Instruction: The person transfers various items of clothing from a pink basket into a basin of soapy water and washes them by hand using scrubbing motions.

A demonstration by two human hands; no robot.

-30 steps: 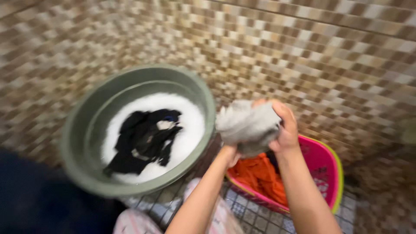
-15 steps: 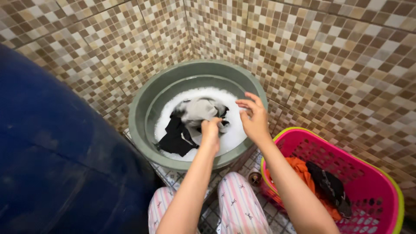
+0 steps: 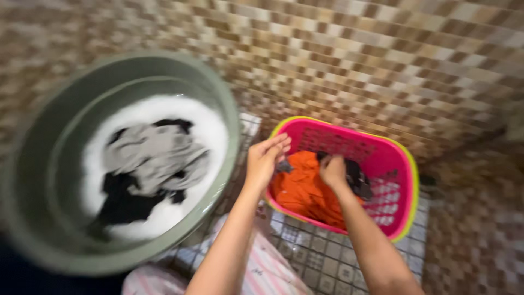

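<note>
At the bottom edge of the frame, a pink-and-white striped trouser leg [image 3: 262, 273] shows between the two forearms, above a floor of small patterned tiles [image 3: 322, 267]; both bare arms rise from the lower centre toward the middle. Left hand [image 3: 265, 158], centre of frame: fingers loosely spread and slightly curled, hovering over the near-left rim of the basket; a small grey scrap sits just beside the fingertips, contact cannot be told through the blur. Right hand [image 3: 333, 170], just right of centre: reaching down inside the basket, fingers bent toward the clothes; whether it has closed on any cloth cannot be told. Pink laundry basket [image 3: 401, 180] with yellow-green rim, centre right, standing on the floor by the wall; inside it an orange garment [image 3: 303, 191] on the left and a dark garment [image 3: 357, 177] on the right, the right hand lying between the two, touching or nearly touching both. Left half of frame: large grey-green basin [image 3: 33, 180], just beside the basket; holds white suds [image 3: 210, 128], with a grey garment [image 3: 153, 158] lying on top of a black garment [image 3: 123, 205]. Upper frame: wall of small brown and beige mosaic tiles [image 3: 382, 60]; view motion-blurred throughout.
</note>
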